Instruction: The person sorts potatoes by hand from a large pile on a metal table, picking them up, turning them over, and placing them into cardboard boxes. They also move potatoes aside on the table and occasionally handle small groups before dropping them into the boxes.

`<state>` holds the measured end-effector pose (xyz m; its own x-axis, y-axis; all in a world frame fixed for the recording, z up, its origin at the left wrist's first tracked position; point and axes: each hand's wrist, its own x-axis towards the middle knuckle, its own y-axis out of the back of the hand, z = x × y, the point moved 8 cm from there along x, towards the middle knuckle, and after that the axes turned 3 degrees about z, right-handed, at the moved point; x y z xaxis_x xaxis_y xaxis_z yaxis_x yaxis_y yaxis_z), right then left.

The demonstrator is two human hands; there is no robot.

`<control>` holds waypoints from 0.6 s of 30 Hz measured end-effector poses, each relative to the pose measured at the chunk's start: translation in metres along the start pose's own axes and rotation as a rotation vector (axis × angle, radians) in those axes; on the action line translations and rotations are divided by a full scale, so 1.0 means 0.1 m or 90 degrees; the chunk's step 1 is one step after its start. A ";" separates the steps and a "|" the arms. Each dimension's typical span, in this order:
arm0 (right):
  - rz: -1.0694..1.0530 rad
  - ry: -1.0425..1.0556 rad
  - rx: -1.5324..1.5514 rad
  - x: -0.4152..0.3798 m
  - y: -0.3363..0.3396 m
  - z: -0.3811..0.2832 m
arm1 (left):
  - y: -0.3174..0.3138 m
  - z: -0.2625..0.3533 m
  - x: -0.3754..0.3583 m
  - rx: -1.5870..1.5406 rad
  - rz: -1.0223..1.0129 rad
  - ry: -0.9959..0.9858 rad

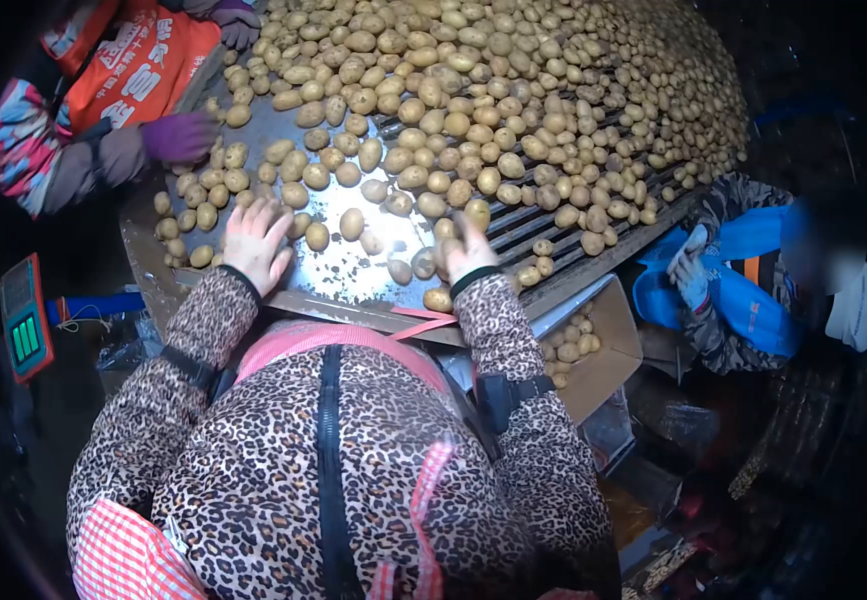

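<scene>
Many potatoes (424, 85) cover a metal sorting table (334, 275) with a slatted part on the right. My left hand (257, 243) rests at the near left of the bare metal, fingers spread, beside several loose potatoes. On the right, my right hand (468, 250) is over potatoes near the edge of the slats. Its fingers are blurred and partly hidden, so its hold cannot be made out. A few potatoes lie on the metal between my two hands.
A co-worker's purple glove (181, 138) reaches over potatoes at the upper left. Another person's gloved hand (691, 268) is at the right. A cardboard box (609, 350) with potatoes stands below the table's right edge. A scale (26, 318) is at far left.
</scene>
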<state>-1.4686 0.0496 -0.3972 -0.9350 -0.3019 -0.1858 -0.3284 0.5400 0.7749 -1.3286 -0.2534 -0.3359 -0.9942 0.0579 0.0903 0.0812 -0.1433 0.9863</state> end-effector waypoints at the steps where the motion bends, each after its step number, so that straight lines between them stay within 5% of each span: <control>1: -0.017 -0.086 0.093 0.13 0.11 0.03 | 0.03 0.01 -0.11 -0.008 0.016 -0.002; 3: 0.021 -0.146 0.029 0.37 0.50 0.13 | 0.05 0.01 -0.25 -0.039 0.015 0.014; 5: -0.068 -0.272 -0.210 0.47 0.37 0.25 | 0.07 -0.01 -0.35 -0.053 0.019 0.027; 6: -0.182 -0.283 -0.146 0.61 0.06 0.41 | 0.09 -0.03 -0.38 -0.058 0.024 0.023; 9: -0.144 -0.106 -0.113 0.63 -0.16 0.03 | 0.12 -0.03 -0.38 -0.082 0.054 0.007; 13: 0.010 0.026 0.079 0.31 0.02 -0.14 | 0.17 0.29 -0.17 -0.173 0.056 -0.103; 18: -0.039 -0.103 0.710 -0.42 0.45 -0.11 | 0.03 1.16 0.25 -0.304 -0.053 -0.370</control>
<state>-1.4422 0.0777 -0.3476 -0.8933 -0.2901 -0.3434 -0.2341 0.9523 -0.1955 -1.3454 -0.1375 -0.3150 -0.7883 0.5796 0.2065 -0.1635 -0.5209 0.8378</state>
